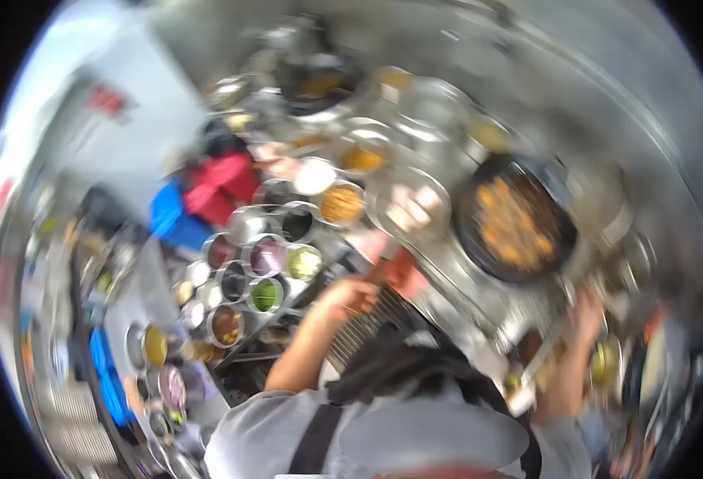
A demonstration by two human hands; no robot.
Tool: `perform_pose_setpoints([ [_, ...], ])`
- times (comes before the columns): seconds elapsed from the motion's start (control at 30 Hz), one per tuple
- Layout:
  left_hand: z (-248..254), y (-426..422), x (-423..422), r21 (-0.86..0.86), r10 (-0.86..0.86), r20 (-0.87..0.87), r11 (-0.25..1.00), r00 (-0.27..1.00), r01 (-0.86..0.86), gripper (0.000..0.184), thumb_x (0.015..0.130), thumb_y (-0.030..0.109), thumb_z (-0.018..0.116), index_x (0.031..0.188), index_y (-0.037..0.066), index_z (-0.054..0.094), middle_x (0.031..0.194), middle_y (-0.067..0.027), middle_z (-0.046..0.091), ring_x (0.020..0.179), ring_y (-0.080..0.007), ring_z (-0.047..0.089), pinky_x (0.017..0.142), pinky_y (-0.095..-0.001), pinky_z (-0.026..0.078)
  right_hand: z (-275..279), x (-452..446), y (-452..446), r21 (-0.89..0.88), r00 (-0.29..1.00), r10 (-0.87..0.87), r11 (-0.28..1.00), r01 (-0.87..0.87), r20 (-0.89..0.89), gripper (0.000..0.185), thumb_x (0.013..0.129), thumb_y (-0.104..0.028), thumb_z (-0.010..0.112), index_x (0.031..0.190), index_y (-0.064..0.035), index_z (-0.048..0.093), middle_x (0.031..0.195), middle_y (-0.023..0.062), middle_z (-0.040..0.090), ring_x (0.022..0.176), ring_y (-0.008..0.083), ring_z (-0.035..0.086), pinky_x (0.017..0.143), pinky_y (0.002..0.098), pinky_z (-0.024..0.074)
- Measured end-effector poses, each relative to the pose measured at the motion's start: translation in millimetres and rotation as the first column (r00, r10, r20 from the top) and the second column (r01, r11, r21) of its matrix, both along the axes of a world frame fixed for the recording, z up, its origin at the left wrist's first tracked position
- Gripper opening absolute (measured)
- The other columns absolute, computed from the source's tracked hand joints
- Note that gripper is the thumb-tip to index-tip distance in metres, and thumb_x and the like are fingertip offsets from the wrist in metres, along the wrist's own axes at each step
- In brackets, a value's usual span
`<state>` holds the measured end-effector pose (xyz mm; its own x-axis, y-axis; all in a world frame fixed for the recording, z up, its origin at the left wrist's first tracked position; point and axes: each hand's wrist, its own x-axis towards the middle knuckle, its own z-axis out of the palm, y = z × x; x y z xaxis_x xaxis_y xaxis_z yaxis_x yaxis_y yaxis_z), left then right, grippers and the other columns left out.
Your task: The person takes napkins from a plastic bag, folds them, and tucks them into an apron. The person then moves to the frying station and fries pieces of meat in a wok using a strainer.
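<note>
My left hand (355, 295) is closed around a brown handle (381, 266), which seems to lead up to a round metal pan (377, 214) holding several pale blocks. A red cloth (410, 276) lies beside that handle. My right hand (587, 313) is smeared by motion at the right, close to a long light-coloured utensil (545, 351); whether the fingers grip it is unclear. Beyond the hands, a black wok (471, 249) holds orange-brown pieces of food in dark sauce.
Metal pots of ingredients cluster at left centre, including one of green food (266, 295) and one of orange food (342, 203). Blue (177, 217) and red (220, 188) objects stand behind them. More pans and a large pot (435, 104) line the back of the steel cooking area.
</note>
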<state>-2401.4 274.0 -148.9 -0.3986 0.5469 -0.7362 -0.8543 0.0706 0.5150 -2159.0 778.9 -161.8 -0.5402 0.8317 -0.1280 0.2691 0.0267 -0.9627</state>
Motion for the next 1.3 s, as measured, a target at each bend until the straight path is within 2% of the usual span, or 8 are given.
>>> perform_pose_setpoints([
  [0.07, 5.1, 2.0, 7.2, 0.016, -0.003, -0.142, 1.0, 0.99, 0.005, 0.012, 0.082, 0.012, 0.062, 0.092, 0.005, 0.058, 0.07, -0.0033, 0.056, 0.055, -0.0153, 0.053, 0.051, -0.0262, 0.043, -20.9, -5.3, 21.3, -0.176, 0.948, -0.241, 0.962, 0.206, -0.206, 0.035, 0.088, -0.017, 0.052, 0.121, -0.0034, 0.056, 0.084, 0.0043, 0.062, 0.048, 0.0054, 0.04, 0.042, 0.0224, 0.0332],
  [0.13, -27.0, 1.2, 6.1, 0.101, 0.06, -0.155, 0.994, 0.986, -0.044, 0.018, 0.083, 0.01, 0.059, 0.099, 0.001, 0.057, 0.07, -0.0055, 0.057, 0.055, -0.016, 0.054, 0.044, -0.0262, 0.042, -51.9, 3.3, 62.3, 0.793, 0.905, -0.251, 0.594, -0.135, 0.343, 0.04, 0.094, -0.024, 0.044, 0.122, 0.0028, 0.052, 0.105, 0.0223, 0.064, 0.083, 0.0357, 0.061, 0.074, 0.039, 0.0486],
  [0.3, -11.5, -7.4, 15.4, 0.072, 0.069, -0.167, 0.996, 0.984, -0.057, 0.024, 0.081, 0.007, 0.061, 0.102, 0.0, 0.055, 0.068, -0.0079, 0.058, 0.051, -0.0167, 0.055, 0.042, -0.0269, 0.045, -52.2, -23.7, 53.0, 0.247, 0.76, -0.207, 0.967, 0.064, 0.616, 0.04, 0.085, -0.006, 0.044, 0.123, 0.0008, 0.053, 0.108, 0.0244, 0.061, 0.085, 0.0306, 0.063, 0.075, 0.0409, 0.05],
  [0.43, -12.7, -10.8, 17.0, 0.095, 0.122, -0.186, 0.99, 0.975, -0.106, 0.015, 0.08, 0.007, 0.061, 0.092, -0.001, 0.057, 0.066, -0.009, 0.059, 0.052, -0.018, 0.057, 0.042, -0.0267, 0.046, -210.1, -17.5, 184.4, 0.965, 0.926, -0.34, 0.249, -0.079, 0.164, 0.045, 0.086, -0.001, 0.046, 0.129, -0.0082, 0.052, 0.111, 0.0235, 0.06, 0.065, 0.0331, 0.063, 0.051, 0.0419, 0.0486],
  [0.57, -18.6, -16.7, 5.5, 0.06, 0.034, -0.182, 0.998, 0.983, -0.023, 0.018, 0.082, 0.012, 0.061, 0.098, 0.003, 0.058, 0.066, -0.0064, 0.058, 0.049, -0.0148, 0.055, 0.041, -0.0242, 0.043, 4.6, -47.9, -13.9, 0.137, 0.91, -0.109, 0.989, 0.059, 0.399, 0.051, 0.086, -0.001, 0.046, 0.137, -0.0049, 0.043, 0.12, 0.0219, 0.058, 0.11, 0.0307, 0.057, 0.09, 0.0371, 0.0441],
  [0.67, -21.2, -20.5, -5.6, -0.019, -0.019, -0.255, 1.0, 0.967, 0.015, 0.009, 0.081, 0.013, 0.062, 0.083, 0.004, 0.061, 0.063, -0.0067, 0.057, 0.049, -0.0132, 0.053, 0.036, -0.0228, 0.037, -85.5, -24.7, 12.4, 0.698, 0.992, -0.007, 0.711, -0.084, 0.127, 0.044, 0.085, -0.006, 0.049, 0.128, 0.0045, 0.049, 0.129, 0.024, 0.051, 0.12, 0.0346, 0.05, 0.1, 0.0377, 0.0396],
  [0.8, -14.7, -39.8, -25.7, 0.027, -0.146, -0.07, 0.989, 0.987, 0.148, 0.008, 0.078, 0.015, 0.062, 0.077, 0.008, 0.058, 0.065, -0.0032, 0.055, 0.042, -0.0096, 0.045, 0.028, -0.0211, 0.022, -1.8, -36.6, -68.2, 0.349, 0.916, 0.033, 0.918, -0.186, 0.401, 0.043, 0.088, -0.009, 0.054, 0.13, -0.0076, 0.051, 0.121, 0.0216, 0.058, 0.109, 0.0304, 0.057, 0.093, 0.0378, 0.0432],
  [1.3, 57.1, 81.7, -129.4, -0.074, -0.316, -0.418, 0.946, 0.851, 0.315, 0.016, 0.079, 0.006, 0.061, 0.094, 0.004, 0.054, 0.068, -0.0048, 0.056, 0.053, -0.0148, 0.054, 0.042, -0.0257, 0.041, -21.2, 29.8, -72.8, 0.637, 0.71, -0.179, 0.624, -0.453, 0.681, 0.048, 0.078, -0.014, 0.056, 0.126, -0.0212, 0.056, 0.091, 0.016, 0.062, 0.084, 0.035, 0.062, 0.077, 0.0452, 0.0508],
])
